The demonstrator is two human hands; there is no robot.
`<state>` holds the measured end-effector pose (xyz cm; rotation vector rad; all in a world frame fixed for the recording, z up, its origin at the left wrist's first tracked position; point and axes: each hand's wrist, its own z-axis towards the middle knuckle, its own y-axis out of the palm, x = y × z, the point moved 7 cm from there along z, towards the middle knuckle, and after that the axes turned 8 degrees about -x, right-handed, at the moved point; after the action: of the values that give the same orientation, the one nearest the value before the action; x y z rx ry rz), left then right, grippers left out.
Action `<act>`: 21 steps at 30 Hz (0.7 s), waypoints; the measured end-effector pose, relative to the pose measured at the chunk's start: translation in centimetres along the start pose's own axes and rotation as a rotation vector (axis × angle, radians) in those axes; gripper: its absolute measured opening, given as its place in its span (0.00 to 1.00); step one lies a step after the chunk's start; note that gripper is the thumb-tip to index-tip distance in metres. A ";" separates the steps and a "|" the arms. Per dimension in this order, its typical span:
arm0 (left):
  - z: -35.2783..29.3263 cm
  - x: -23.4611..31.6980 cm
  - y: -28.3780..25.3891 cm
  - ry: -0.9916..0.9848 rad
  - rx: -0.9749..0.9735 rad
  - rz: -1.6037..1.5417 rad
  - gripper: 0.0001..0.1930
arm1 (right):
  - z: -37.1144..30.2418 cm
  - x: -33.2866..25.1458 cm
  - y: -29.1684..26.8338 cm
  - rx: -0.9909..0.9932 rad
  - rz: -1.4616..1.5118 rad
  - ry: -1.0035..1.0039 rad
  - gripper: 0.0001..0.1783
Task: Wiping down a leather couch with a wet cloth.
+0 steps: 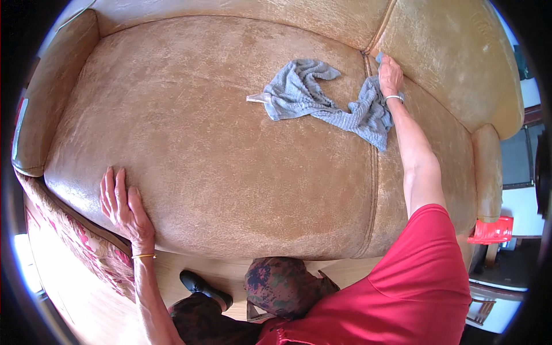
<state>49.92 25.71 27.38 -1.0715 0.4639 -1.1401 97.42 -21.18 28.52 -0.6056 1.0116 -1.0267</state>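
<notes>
A worn tan leather sofa seat (230, 172) fills most of the view. My right hand (390, 76) reaches to the back of the seat, where its centre seam meets the backrest. Its fingers are closed on a grey-blue towel (307, 92), and a bit of the fabric shows past the fingertips. The rest of the towel trails crumpled to the left across the seat, with a pale tag at its far left end. My left hand (123, 207) rests on the front left edge of the seat, palm down, fingers stretched out. Nothing is in it.
The backrest (448, 63) rises behind the seat, with armrests at the left (57, 98) and right (487, 172). Patterned pink-and-cream fabric (80, 241) hangs at the front left. Beyond the right armrest is a red plastic object (491, 230). My knee is close to the sofa's front edge.
</notes>
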 end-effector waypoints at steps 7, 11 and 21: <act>-0.2 -0.2 0.3 -0.031 -0.012 -0.036 0.21 | -0.6 -3.5 0.8 -0.111 -0.253 -0.045 0.19; -0.1 0.0 0.0 -0.036 -0.009 -0.023 0.21 | 1.3 -2.6 2.4 -0.070 -0.427 -0.151 0.17; -0.2 -0.1 0.2 -0.027 -0.002 -0.020 0.21 | -0.4 -0.8 -0.2 0.139 0.073 0.087 0.23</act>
<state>49.82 25.73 27.08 -1.0938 0.4337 -1.1412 96.81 -20.54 28.80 -0.4102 1.0217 -1.0563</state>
